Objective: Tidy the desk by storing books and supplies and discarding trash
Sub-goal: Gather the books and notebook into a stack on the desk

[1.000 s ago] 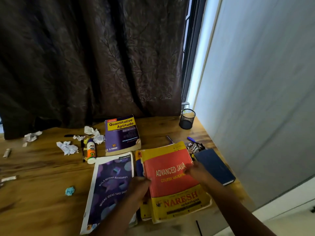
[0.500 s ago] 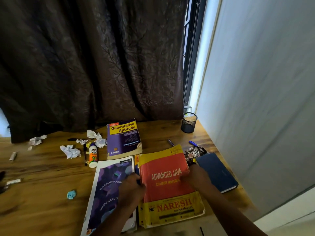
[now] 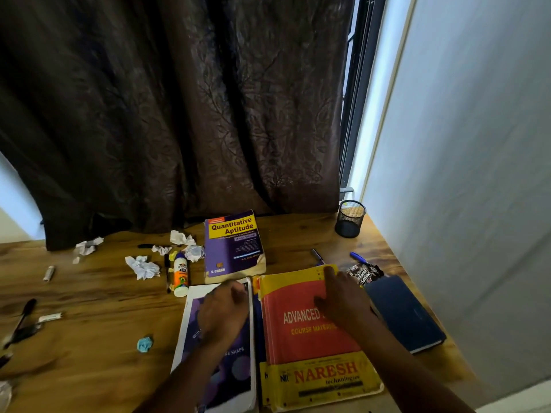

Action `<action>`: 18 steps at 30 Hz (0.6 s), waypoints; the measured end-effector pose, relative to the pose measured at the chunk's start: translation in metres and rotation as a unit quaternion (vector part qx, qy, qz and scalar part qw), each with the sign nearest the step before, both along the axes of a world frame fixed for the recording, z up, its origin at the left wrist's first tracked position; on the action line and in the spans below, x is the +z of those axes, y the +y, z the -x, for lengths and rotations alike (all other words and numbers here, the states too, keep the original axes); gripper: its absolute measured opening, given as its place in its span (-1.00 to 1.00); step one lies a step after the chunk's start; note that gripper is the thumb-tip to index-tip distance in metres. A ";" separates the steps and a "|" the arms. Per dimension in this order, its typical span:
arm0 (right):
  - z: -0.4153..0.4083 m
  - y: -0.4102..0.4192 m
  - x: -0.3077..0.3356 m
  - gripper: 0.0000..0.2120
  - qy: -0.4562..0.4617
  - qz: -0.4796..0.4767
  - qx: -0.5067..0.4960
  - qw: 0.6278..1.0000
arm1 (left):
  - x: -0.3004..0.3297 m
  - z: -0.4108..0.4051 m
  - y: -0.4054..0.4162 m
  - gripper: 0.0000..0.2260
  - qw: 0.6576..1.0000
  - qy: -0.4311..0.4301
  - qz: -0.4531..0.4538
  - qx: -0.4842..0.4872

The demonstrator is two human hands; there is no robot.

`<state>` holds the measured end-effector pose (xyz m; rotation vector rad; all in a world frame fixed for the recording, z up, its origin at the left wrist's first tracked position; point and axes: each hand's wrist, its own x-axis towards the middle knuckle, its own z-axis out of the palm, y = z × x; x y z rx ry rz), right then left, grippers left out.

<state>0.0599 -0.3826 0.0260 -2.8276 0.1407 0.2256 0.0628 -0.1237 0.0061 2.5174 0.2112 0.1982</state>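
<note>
Now both hands (image 3: 226, 314) rest flat on books (image 3: 310, 338).

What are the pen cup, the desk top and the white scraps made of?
Pen cup: looks like black metal mesh, light shows through its wall.
Desk top: wood or wood-look laminate, glossy, with grain streaks; cannot tell which.
White scraps: crumpled paper, matte, sharp creases.
</note>
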 end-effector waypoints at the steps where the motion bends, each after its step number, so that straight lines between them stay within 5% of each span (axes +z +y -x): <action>1: -0.008 0.009 0.002 -0.33 -0.011 -0.020 0.020 1.000 | 0.003 -0.007 0.006 -0.89 1.000 -0.009 0.012 0.010; 11: -0.077 0.110 -0.014 -0.43 -0.021 -0.120 0.134 0.983 | -0.054 -0.107 0.069 -0.42 0.984 0.166 0.061 0.010; 18: -0.119 0.142 -0.021 -0.52 0.006 -0.042 0.123 0.992 | -0.021 -0.128 0.063 -0.77 0.972 0.206 0.109 -0.026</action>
